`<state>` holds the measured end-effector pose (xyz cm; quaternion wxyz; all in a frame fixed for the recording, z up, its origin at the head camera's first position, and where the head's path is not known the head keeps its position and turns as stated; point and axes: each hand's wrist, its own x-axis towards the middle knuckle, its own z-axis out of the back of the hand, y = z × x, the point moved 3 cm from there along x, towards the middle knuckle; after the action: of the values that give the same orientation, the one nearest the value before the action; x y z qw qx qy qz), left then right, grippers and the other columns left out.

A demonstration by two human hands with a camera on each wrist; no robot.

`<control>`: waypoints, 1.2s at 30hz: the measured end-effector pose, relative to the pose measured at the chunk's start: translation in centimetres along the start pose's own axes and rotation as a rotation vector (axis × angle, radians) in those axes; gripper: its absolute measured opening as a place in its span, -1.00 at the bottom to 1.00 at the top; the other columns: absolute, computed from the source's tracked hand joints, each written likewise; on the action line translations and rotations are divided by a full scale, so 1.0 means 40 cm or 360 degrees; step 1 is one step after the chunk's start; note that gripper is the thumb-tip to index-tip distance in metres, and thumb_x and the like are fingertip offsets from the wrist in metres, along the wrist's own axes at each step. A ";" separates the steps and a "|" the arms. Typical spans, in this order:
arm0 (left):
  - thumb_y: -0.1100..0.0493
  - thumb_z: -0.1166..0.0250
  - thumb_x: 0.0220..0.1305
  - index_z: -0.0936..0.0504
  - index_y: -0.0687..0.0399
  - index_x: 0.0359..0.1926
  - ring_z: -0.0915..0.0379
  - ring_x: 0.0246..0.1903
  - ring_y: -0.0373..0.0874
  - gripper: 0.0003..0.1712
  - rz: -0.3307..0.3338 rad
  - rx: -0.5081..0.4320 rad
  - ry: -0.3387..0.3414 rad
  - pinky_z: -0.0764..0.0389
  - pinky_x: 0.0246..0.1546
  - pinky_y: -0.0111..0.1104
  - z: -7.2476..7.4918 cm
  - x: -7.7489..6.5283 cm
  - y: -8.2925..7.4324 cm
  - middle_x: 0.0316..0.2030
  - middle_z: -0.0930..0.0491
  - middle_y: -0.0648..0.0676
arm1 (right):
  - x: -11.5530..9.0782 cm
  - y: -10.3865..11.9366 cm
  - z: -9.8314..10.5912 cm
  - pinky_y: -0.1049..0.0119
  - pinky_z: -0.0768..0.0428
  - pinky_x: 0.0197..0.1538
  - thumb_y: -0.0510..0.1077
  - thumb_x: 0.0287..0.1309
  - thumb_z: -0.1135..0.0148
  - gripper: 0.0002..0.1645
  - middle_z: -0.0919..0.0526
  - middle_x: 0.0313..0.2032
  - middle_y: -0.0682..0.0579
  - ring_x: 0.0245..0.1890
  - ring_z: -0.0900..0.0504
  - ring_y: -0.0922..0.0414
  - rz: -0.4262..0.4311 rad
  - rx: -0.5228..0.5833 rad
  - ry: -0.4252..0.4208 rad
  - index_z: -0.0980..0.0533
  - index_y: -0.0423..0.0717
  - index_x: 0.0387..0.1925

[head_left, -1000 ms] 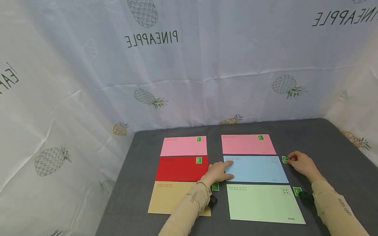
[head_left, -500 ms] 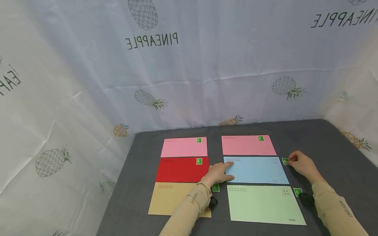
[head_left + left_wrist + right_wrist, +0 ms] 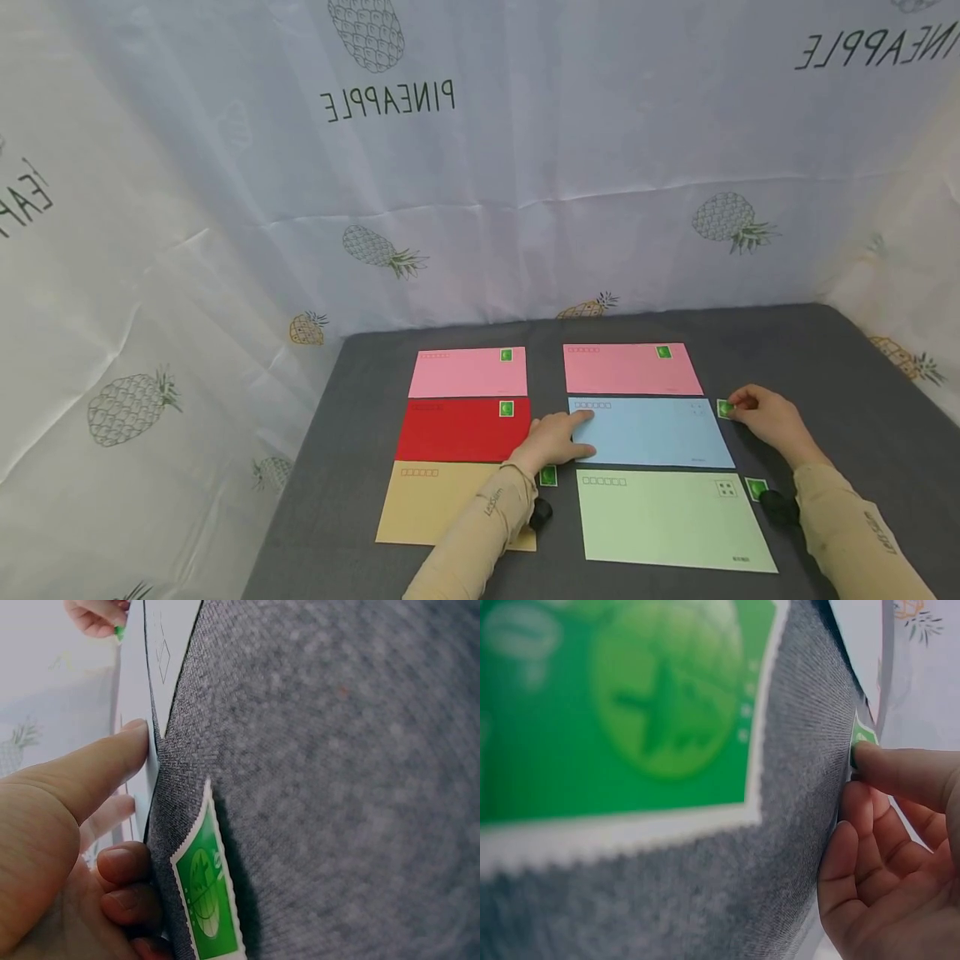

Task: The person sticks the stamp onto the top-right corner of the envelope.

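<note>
The left hand (image 3: 553,439) rests on the left edge of a light blue envelope (image 3: 648,437), its thumb and index finger stretched out; its other fingers are bent in the left wrist view. Just beyond that envelope's right edge, the right hand (image 3: 767,420) pinches a green postage stamp (image 3: 723,409) by its right side. The right wrist view shows thumb and finger on this stamp (image 3: 863,733), partly covering it. A second stamp (image 3: 755,488) lies beside the right wrist, and a third stamp (image 3: 206,900) lies near the left hand.
Below the blue envelope lies a pale green envelope (image 3: 667,525) with a printed stamp box. A stamped pink envelope (image 3: 615,371) is above it. Stamped pink (image 3: 457,375) and red (image 3: 450,433) envelopes and a tan envelope (image 3: 427,508) form the left column on the grey tabletop (image 3: 315,517).
</note>
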<state>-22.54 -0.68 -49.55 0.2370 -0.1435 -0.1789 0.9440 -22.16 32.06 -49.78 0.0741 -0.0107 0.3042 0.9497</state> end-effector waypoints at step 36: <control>-0.11 -0.28 0.13 -0.29 -0.28 0.32 -0.41 0.09 -0.15 -0.29 -0.0022 -0.0015 0.0000 -0.33 -0.14 -0.35 0.002 0.006 0.005 0.16 -0.48 -0.01 | 0.037 0.078 -0.036 0.30 -0.40 -0.33 -0.03 0.12 -0.24 -0.57 -0.52 -0.34 -0.13 -0.32 -0.45 0.03 0.0117 0.0142 0.0230 -0.38 -0.32 -0.19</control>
<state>-22.83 -0.74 -49.59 0.2427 -0.1433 -0.1842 0.9416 -24.13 28.91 -49.25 0.0175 -0.0649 0.3509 0.9340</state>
